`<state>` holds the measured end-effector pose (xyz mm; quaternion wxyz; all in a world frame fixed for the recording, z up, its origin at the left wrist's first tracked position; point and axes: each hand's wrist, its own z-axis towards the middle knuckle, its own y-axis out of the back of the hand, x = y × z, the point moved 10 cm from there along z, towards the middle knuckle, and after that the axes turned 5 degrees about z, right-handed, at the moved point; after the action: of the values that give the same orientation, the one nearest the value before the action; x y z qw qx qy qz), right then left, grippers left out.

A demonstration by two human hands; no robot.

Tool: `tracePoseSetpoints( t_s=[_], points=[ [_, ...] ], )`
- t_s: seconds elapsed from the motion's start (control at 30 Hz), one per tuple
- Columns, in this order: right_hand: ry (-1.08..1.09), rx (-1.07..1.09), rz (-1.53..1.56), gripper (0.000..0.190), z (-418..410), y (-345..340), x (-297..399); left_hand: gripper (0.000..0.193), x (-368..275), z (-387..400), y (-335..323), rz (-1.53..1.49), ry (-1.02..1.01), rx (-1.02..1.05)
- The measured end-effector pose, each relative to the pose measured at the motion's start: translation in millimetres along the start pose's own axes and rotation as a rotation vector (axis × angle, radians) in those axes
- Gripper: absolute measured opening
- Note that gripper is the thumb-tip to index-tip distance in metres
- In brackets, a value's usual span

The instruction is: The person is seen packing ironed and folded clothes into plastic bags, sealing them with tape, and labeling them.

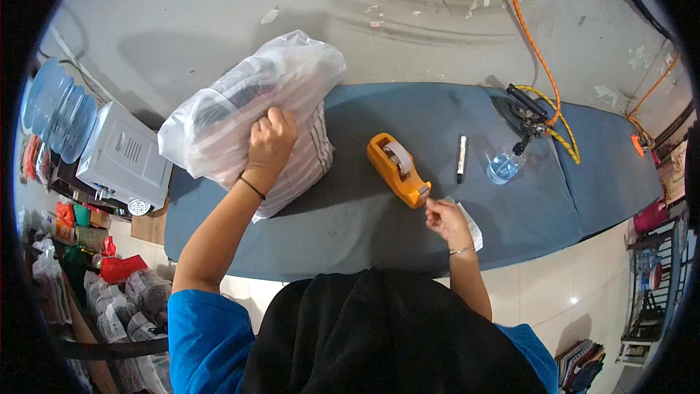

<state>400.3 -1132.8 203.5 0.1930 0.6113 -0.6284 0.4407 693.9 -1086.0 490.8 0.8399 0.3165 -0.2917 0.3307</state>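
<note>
A full, whitish translucent plastic bag [290,71] stands at the left of a grey-blue padded table [361,241], with folded cloth showing faintly through it. My left hand [272,139] is closed on the plastic at the bag's front. At the cutting end of an orange tape dispenser [396,169], my right hand [445,219] pinches the end of the tape. A white paper slip [471,227] lies beside and partly behind my right wrist; whether the hand touches it, I cannot tell. Right of the dispenser lies a white marker with a black cap [462,160].
A clear cup of bluish liquid [502,168] stands near a dark iron [522,112] with orange and yellow cords. At the left are a white water dispenser [128,153] with a blue bottle and, on the floor, several filled bags [123,306]. Folded clothes [581,364] lie lower right.
</note>
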Motion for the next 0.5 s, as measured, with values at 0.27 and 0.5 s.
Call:
tracePoseSetpoints(
  t_s=[0.27,0.5],
  points=[
    [0.011,0.591,0.285,0.014,-33.1,-162.0,27.1,0.013,0.4,-4.2,6.2,0.042,-0.023,-0.044],
    [0.299,0.572,-0.023,0.028,6.0,-308.9,141.1,0.015,-8.5,-8.8,7.3,-0.004,-0.047,-0.087]
  ],
)
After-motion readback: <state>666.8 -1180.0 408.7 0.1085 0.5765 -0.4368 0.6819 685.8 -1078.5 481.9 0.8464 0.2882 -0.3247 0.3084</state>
